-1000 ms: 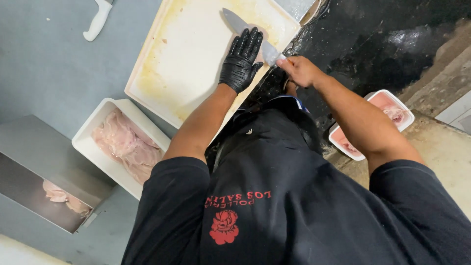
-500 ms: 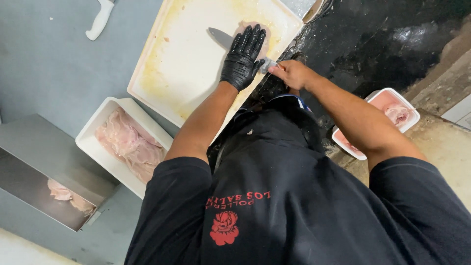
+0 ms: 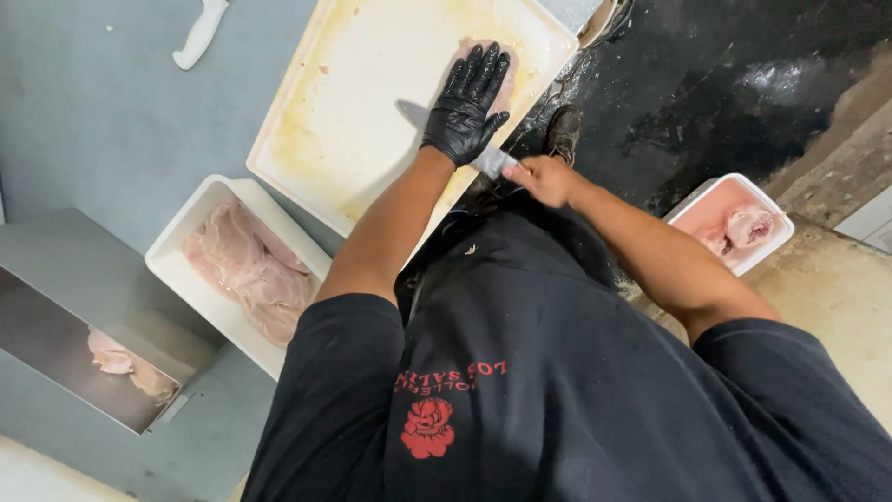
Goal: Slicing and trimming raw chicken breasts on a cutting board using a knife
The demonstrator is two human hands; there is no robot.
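On the white cutting board (image 3: 372,112) near its far right corner, the black-gloved left hand (image 3: 467,98) lies flat, fingers spread, on a pale piece of meat (image 3: 506,70). At the board's right edge the bare right hand (image 3: 544,178) is closed round what seems a knife (image 3: 446,135) handle, its blade running under the left hand.

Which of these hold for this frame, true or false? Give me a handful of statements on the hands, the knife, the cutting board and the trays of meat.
1. The left hand wears a black glove and lies flat on a piece of meat on the cutting board. True.
2. The right hand is gloved too. False: it is bare.
3. The right hand holds a knife whose blade passes under the left hand. True.
4. The white tray left of the person is empty. False: it holds pale raw meat.
5. A second tray with meat sits to the person's right. True.
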